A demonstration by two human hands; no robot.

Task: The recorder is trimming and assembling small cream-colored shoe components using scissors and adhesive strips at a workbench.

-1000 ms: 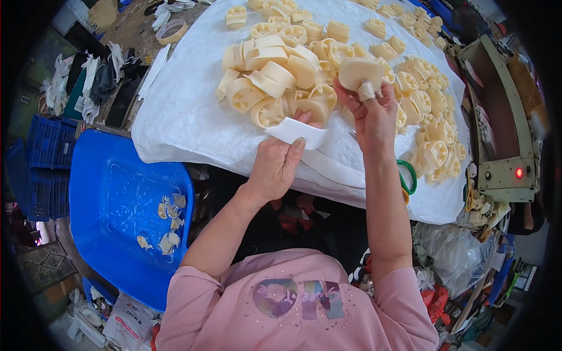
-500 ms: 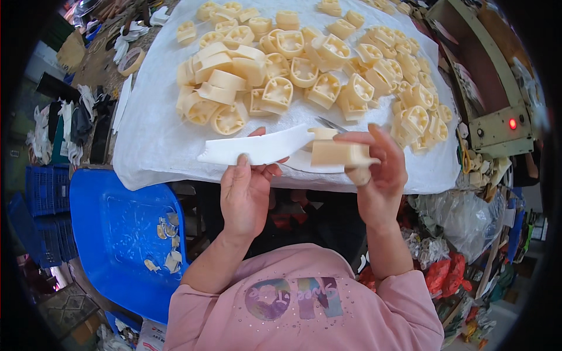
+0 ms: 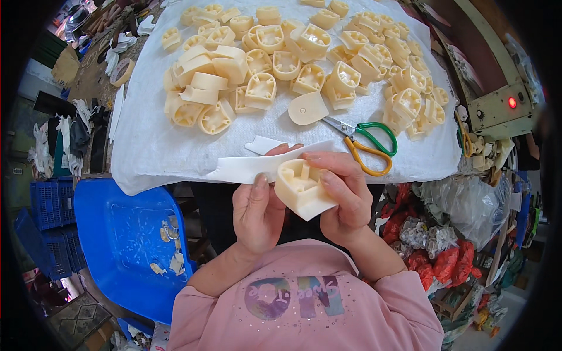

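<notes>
A cream plastic shoe-heel part (image 3: pixel 301 188) is held close to my chest, hollow side up. My right hand (image 3: pixel 345 199) grips it from the right. My left hand (image 3: pixel 257 210) pinches a white strip of paper-like material (image 3: pixel 246 168) against the part's left side. Beyond my hands, on a white cloth (image 3: pixel 175 152) over the table, lie several more cream heel parts (image 3: pixel 275 58) in a loose pile. One flat cream piece (image 3: pixel 307 109) lies beside scissors (image 3: pixel 366 140) with one green and one orange handle.
A blue plastic tub (image 3: pixel 117 234) with a few scraps stands low on my left, with blue crates (image 3: pixel 50 205) beyond it. A grey machine with a red light (image 3: pixel 503 108) is at the right. Plastic bags (image 3: pixel 462 205) and red bundles sit below it.
The heel part and the white strip have come down from the table toward my chest. My hands moved closer together, and the part now shows its hollow side.
</notes>
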